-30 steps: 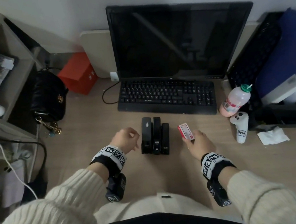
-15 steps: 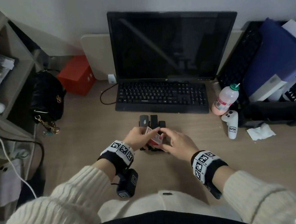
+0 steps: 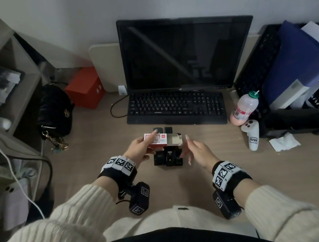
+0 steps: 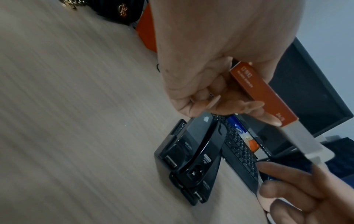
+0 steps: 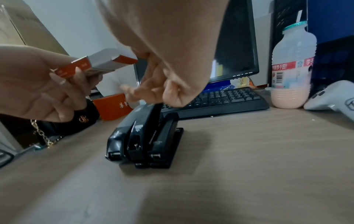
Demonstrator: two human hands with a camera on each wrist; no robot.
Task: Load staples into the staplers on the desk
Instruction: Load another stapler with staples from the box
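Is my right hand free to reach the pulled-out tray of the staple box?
Probably yes: the right hand is open and empty beside the tray, which the left hand holds above the staplers; nothing lies between.

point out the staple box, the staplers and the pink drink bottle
staple box [image 3: 154,139]: head view, on its red and white sleeve.
staplers [image 5: 141,139]: right wrist view, on the middle stapler's black top.
pink drink bottle [image 3: 244,109]: head view, on its labelled body.

three black staplers [image 3: 167,157], one staple box [image 3: 162,139], one keyboard [image 3: 175,107], one bottle [image 3: 244,110].
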